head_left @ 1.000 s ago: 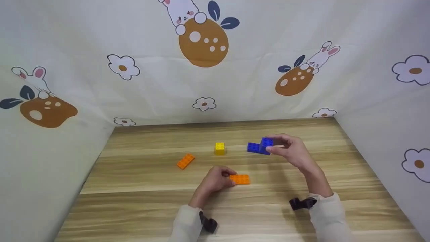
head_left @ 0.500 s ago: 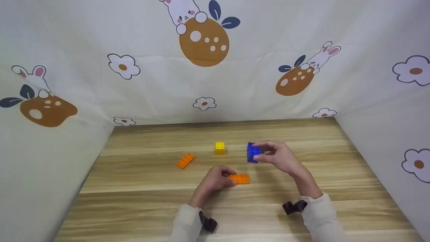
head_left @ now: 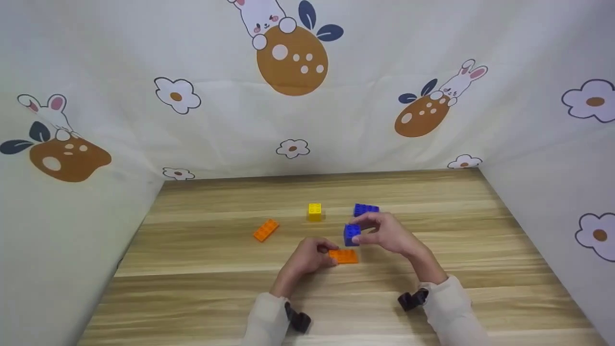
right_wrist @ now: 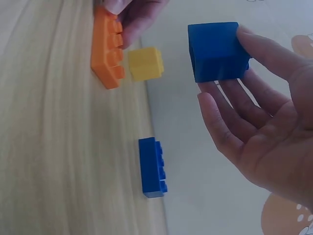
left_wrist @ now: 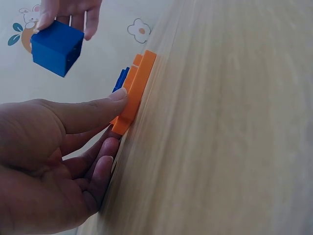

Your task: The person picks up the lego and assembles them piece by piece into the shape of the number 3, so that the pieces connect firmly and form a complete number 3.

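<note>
My left hand (head_left: 307,255) pinches one end of a flat orange building block (head_left: 345,256) that lies on the table, its studs up. Above the table my right hand (head_left: 388,233) holds a square blue block (head_left: 352,234) between thumb and fingers. In the right wrist view this blue block (right_wrist: 219,51) has its hollow underside partly turned to the left, while the orange block (right_wrist: 106,49) lies below it on the wood. From the left wrist view, the raised blue block (left_wrist: 57,48) hangs clear of the orange block (left_wrist: 137,90).
Behind the right hand lies a long blue block (head_left: 366,209). A yellow block (head_left: 314,212) stands near the middle of the wooden table (head_left: 202,298), and a second orange block (head_left: 266,230) lies at an angle to its left. Patterned cloth (head_left: 221,129) walls in the back and sides.
My right hand has carried the square blue block left and toward the front, from over the long blue block to just behind the held orange one. The left hand stays put.
</note>
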Motion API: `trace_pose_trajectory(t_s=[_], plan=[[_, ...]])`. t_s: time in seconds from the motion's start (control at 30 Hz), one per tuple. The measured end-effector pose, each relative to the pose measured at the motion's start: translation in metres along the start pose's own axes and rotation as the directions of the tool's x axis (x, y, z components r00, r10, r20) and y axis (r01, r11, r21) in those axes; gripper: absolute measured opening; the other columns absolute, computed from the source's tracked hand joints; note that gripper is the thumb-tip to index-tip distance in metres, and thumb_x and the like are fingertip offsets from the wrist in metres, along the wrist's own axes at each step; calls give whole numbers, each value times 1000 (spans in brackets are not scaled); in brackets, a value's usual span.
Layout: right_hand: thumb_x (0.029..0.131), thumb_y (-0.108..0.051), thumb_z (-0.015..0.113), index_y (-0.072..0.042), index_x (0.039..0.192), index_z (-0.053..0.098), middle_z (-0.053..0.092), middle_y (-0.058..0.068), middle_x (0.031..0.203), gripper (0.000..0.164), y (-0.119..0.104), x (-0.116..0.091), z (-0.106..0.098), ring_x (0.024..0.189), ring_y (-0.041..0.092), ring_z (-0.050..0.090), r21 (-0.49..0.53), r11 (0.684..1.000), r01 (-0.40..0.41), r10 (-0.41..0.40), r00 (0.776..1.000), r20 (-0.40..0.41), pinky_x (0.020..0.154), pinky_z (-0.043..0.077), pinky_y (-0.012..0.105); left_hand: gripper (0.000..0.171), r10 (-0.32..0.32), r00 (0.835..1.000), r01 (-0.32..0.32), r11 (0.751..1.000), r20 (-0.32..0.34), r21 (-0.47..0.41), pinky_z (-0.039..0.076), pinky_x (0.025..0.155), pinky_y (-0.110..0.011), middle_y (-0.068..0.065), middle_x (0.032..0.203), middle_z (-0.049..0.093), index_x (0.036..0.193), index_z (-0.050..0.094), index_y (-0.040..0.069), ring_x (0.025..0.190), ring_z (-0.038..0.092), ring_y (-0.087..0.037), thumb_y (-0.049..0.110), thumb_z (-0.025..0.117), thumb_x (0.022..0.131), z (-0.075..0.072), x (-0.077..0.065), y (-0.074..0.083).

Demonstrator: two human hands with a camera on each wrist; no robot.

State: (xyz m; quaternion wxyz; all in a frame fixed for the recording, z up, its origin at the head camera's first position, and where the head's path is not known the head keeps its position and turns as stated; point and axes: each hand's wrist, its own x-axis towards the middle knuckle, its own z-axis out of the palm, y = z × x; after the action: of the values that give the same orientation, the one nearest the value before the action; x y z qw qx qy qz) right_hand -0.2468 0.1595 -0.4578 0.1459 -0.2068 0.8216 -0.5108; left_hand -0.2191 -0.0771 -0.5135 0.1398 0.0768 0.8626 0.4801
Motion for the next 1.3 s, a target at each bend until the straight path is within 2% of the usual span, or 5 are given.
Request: trace_pose_trajectory(t_s=[0.27,0.5,0.77,0.97,1.3], plan=[[85,-15,80,-2,120,68,68,19,123,39,12,5,6,110,31,66,-35,999,-19,20,999,37,93,55,43,23,-15,1000,15,1000,7,-15,53,93,-40,-3,105,73,107,77,13,94,60,-16,12,81,84,0,1,-1],[82,-19,82,-5,117,70,71,13,115,39,18,8,10,108,25,66,-50,996,-74,76,996,51,97,53,40,23,-39,999,39,999,9,-21,53,94,-40,-2,106,73,106,77,14,96,61,-16,12,81,83,0,1,0],[82,-18,83,-5,115,70,72,12,114,38,25,10,13,109,27,67,-72,995,-70,75,995,67,100,52,46,24,-18,1000,18,999,5,-26,54,91,-37,-4,105,73,106,77,12,94,61,-15,11,81,83,0,2,-1],[82,-15,82,-4,112,71,73,15,112,34,26,10,14,107,30,69,-61,998,-30,36,995,97,97,55,46,26,37,999,-37,999,-14,4,55,90,-38,-7,106,74,106,77,9,95,63,-17,8,83,80,1,2,-1],[78,-11,86,-5,102,72,73,12,105,29,23,10,17,96,22,67,-110,994,-4,12,997,71,87,57,37,27,39,999,-39,999,-24,4,54,85,-34,-8,102,74,105,77,7,90,61,-15,7,83,79,0,2,-1]])
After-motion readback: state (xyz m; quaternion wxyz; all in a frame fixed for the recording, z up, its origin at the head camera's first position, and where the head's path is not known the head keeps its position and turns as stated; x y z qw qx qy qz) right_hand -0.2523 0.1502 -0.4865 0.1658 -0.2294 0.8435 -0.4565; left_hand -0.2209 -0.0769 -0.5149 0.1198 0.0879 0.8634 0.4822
